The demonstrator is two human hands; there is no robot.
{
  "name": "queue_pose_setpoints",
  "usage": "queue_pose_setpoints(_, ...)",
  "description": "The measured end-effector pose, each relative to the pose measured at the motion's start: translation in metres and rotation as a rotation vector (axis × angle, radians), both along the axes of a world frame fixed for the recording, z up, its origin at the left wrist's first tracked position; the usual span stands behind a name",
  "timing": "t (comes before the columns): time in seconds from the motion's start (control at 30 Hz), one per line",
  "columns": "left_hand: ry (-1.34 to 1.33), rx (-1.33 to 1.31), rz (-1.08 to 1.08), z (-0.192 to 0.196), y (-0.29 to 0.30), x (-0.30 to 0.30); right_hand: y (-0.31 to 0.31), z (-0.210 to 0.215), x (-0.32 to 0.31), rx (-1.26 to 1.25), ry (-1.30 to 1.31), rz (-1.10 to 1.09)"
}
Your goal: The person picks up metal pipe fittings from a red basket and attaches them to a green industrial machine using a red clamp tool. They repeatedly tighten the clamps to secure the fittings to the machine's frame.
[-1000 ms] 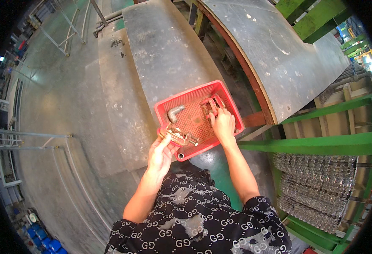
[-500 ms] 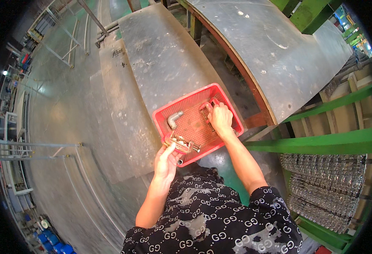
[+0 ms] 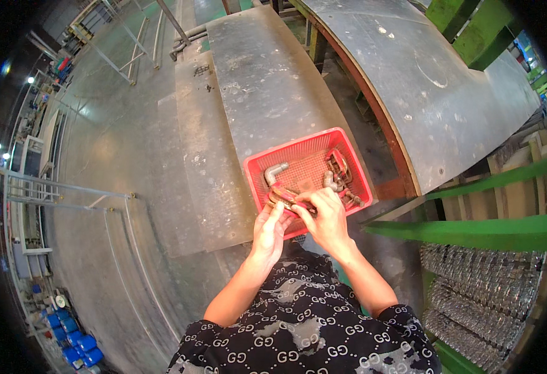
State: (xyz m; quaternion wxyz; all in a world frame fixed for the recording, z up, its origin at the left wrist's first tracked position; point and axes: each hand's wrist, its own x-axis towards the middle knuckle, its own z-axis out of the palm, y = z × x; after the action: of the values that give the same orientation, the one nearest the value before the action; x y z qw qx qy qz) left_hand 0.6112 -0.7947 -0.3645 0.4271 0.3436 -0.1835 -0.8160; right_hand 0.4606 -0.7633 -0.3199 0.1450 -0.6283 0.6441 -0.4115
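Grey concrete floor (image 3: pixel 118 187) fills the left of the head view, with a metal rail frame (image 3: pixel 68 193) standing on it and a cluster of blue containers (image 3: pixel 77 346) at the lower left edge, too small to count. Next to the right runs a long grey steel tabletop (image 3: pixel 255 93), and one red plastic basket (image 3: pixel 311 159) sits at its near end.

Both bare forearms rise from the lower edge, out of a dark patterned shirt (image 3: pixel 304 330), and converge over the near rim of the basket. One left hand (image 3: pixel 268 227) is palm-down with its fingers (image 3: pixel 278 209) curled up onto a metal pipe fitting (image 3: pixel 284 198), pinching its near end. One right hand (image 3: pixel 328 215) comes in from the right, wrist bent inward, its fingers (image 3: pixel 308 201) clenched on the same fitting, so the piece is gripped between both hands just above the basket's near edge. Most of the fitting is covered by the fingers; its full shape cannot be made out.

Inside the basket lies one grey elbow pipe (image 3: pixel 275 171) at the left and a tangle of brass-coloured fittings (image 3: pixel 337 174) at the right, their number unclear. Further right a curved steel sheet (image 3: pixel 435 87) arches past, then green beams (image 3: pixel 473 227) and rows of shiny metal parts (image 3: pixel 485 299) cut off by the rim
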Motion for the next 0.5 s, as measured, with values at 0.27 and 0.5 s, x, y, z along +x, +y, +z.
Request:
queue_pose_setpoints(0.27,0.067,-0.035,-0.101,0.005,0.005,0.041,0.037,0.013,0.042,-0.039,0.140,0.118)
queue_pose_setpoints(0.5,0.168,-0.050,-0.245,0.018,0.031,0.077,0.109,0.018,0.073,-0.078,0.263,-0.346)
